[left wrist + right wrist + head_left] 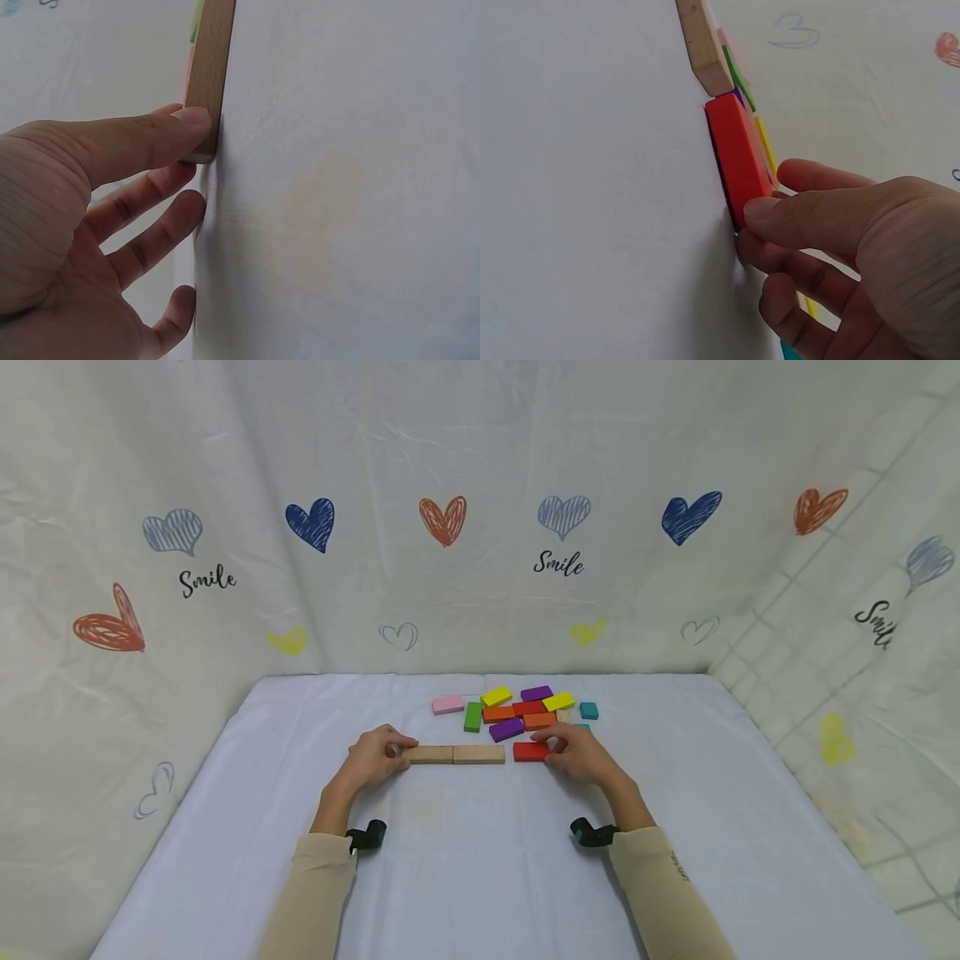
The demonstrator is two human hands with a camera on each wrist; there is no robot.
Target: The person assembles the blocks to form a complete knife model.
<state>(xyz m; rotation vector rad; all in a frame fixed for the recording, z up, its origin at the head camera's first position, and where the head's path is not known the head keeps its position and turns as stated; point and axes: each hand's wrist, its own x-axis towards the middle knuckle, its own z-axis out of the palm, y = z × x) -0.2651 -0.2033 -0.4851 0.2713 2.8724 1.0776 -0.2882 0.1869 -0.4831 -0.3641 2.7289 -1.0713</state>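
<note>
Fingers of right hand (pixel 581 757) pinch plain red oblong block (pixel 529 752); left hand (pixel 372 756) pinches bare-wood block (pixel 431 755), end-to-end with second wooden block (pixel 479 755), small gap before red. Row sits toward far edge of white table (pixel 480 877), mixed coloured blocks (pixel 538 722) beyond.

The left grip (pixel 94 244), a bare hand, pinches one end of a wooden block (pixel 210 60), thumb (pixel 127 146) on its near long side. The lower fingers bend loosely beside the counter (pixel 375 285). Past the block peek slivers of green (pixel 196 22) and pink (pixel 185 69). The counter's white cover bears a pale yellowish stain (pixel 319 202).
</note>
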